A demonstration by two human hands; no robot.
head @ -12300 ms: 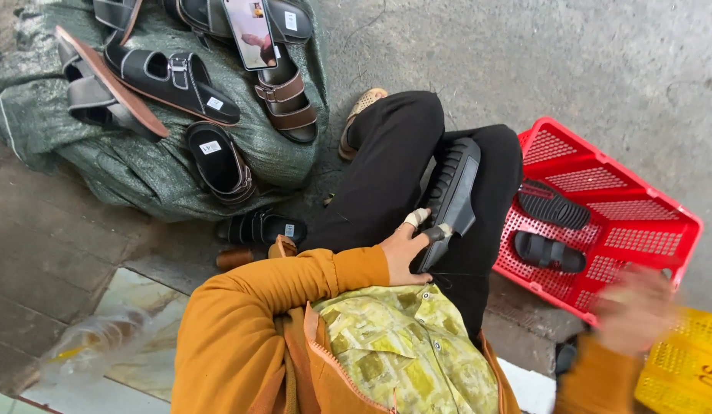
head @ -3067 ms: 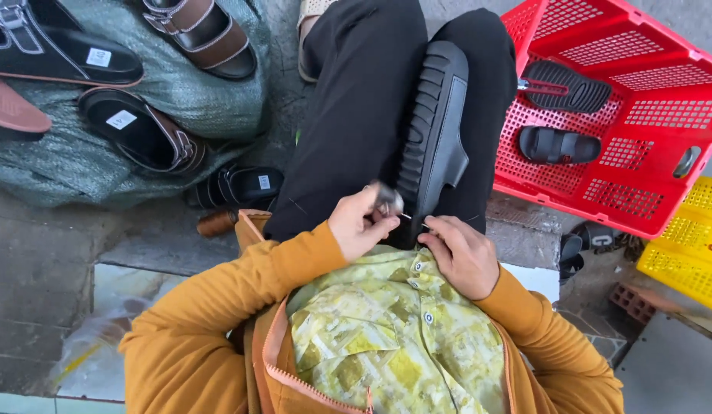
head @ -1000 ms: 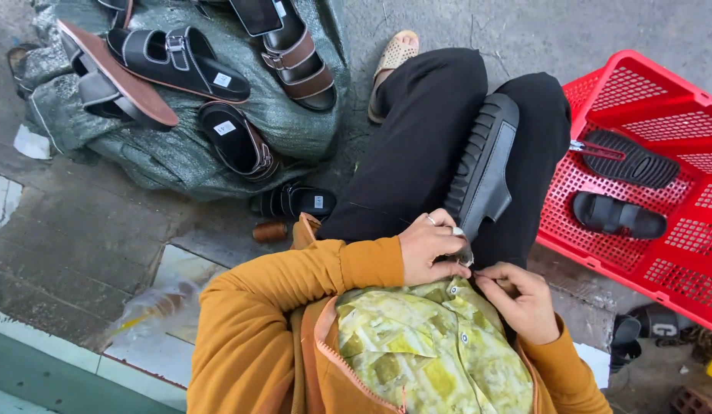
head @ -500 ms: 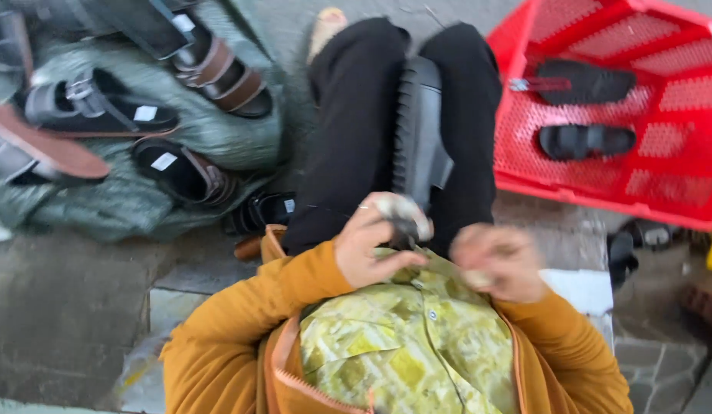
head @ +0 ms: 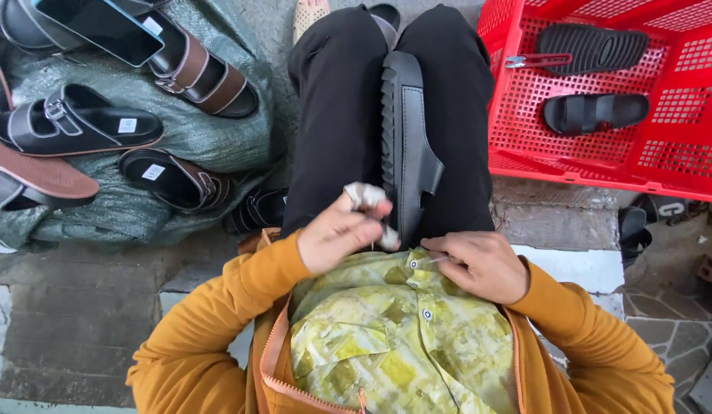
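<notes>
A black sandal [head: 408, 146] with a thick ridged sole lies on edge between my legs in black trousers. My left hand [head: 339, 234], two fingertips wrapped in pale tape, is closed at the sandal's near end, pinching something small that I cannot make out. My right hand [head: 482, 264] rests just right of it on my yellow-green shirt, fingers closed on a thin needle [head: 436, 260] pointing left towards the left hand. Both sleeves are orange.
A red plastic crate [head: 524, 165] on the right holds two black sandals [head: 595, 112] and a red-handled tool [head: 538, 60]. On the left, several black and brown sandals [head: 72, 126] lie on a green sack [head: 218, 138]. A phone [head: 103, 27] lies at top left.
The view has steadied and swung over my lap. My hands stay together at the sandal's near end, the right hand now slightly farther from the left.
</notes>
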